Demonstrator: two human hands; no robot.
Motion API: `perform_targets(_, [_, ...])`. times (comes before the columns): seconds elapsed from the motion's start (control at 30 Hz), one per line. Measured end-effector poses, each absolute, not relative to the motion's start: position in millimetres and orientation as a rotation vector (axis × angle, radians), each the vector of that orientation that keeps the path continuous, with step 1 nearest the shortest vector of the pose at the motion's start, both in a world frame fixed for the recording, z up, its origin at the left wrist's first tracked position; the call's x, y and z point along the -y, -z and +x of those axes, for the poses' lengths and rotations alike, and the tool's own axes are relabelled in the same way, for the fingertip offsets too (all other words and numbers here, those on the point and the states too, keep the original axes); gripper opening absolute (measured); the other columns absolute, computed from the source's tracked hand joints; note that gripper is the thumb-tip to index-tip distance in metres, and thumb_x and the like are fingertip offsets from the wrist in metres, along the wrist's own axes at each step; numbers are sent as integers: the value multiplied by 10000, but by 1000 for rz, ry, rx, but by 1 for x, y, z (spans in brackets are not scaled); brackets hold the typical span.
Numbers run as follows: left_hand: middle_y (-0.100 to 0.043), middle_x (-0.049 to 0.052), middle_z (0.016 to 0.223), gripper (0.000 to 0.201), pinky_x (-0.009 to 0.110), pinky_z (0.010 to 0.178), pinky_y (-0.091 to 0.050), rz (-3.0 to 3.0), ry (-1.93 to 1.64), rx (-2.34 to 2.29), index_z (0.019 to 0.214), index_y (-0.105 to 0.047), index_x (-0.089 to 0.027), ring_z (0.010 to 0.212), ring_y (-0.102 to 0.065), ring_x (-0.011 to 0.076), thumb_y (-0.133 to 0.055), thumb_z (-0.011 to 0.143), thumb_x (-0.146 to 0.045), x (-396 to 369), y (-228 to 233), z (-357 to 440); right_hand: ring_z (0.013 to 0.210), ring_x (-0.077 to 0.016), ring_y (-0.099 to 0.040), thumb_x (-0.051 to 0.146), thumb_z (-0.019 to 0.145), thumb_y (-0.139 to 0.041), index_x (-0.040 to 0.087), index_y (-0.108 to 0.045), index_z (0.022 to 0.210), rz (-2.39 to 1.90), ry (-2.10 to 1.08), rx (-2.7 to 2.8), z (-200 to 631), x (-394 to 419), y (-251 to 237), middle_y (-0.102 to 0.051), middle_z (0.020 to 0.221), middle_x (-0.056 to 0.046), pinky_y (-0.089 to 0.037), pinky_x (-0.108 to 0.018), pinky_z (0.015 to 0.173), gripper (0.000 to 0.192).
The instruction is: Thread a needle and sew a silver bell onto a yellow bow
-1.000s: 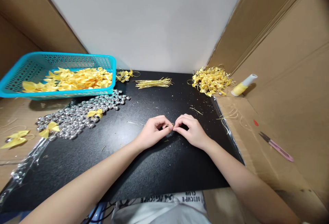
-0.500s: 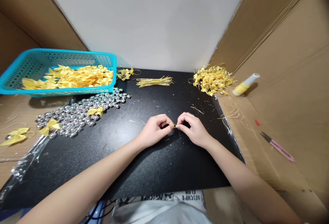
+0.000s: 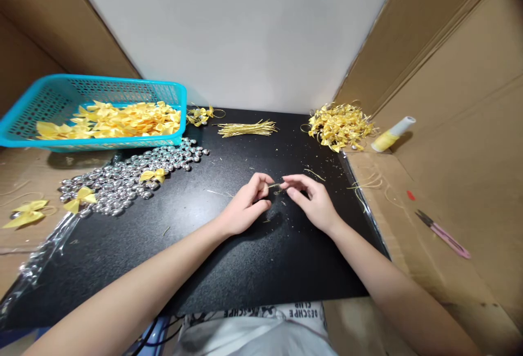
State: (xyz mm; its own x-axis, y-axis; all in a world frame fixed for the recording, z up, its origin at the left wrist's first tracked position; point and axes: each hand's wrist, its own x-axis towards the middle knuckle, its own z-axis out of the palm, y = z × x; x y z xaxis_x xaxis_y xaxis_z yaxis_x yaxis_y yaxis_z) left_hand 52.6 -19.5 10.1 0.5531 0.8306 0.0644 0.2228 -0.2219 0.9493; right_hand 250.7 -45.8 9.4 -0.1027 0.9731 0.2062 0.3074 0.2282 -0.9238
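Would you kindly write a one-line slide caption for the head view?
Left hand and right hand pinch a gold cord above the black mat.

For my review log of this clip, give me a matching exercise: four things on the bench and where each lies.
Things:
1. basket
2. thread spool
3. snips
4. gold cord bundle

Places:
A. right, on cardboard, near side
B. far middle of the black mat
C. far left
D. far right, beside the heap of bows

Pairs: 1-C, 2-D, 3-A, 4-B
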Motion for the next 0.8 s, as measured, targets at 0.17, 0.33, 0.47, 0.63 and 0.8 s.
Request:
perform_targets(0.17, [-388,-49,740,421,293,690,-359,1807,-689,-781,1131,-349,-207,692,-418,151,-432,720,-166,21,-11,52,947,-217,-663,283,856,-657,226,-651,1096,-1303,-766,1658,247,45,-9,-732,1042,-71,-512,-381,843,247])
perform_targets(0.33, [-389,-62,707,290,268,645,-351,1809,-685,-834,1125,-375,-193,638,-413,134,-437,843,-228,23,-12,53,866,-219,-601,223,905,-620,231,-692,843,-1354,-533,1984,246,43,-11,-730,840,-34,-435,-412,830,95])
perform_targets(0.47, [-414,-74,601,240,248,586,-313,1875,-618,-963,1077,-489,-186,570,-420,128,-419,948,-376,23,-15,55,827,-194,-589,215,910,-619,219,-674,818,-1270,-559,2125,258,43,-20,-702,791,-18,-403,-379,808,107])
perform_targets(0.63, [-512,-43,603,284,224,562,-310,1966,-540,-1004,816,-584,-177,563,-444,110,-453,943,-395,20,-15,54,836,-186,-567,181,928,-568,202,-608,816,-1337,-608,2253,265,44,-27,-663,813,-14,-371,-361,808,121])
perform_targets(0.8, [-515,-45,585,301,209,545,-297,2016,-513,-1029,765,-584,-167,543,-435,98,-467,933,-387,18,-14,50,831,-183,-559,213,942,-560,203,-607,826,-1365,-636,2315,267,44,-31,-661,822,-17,-363,-355,815,126])
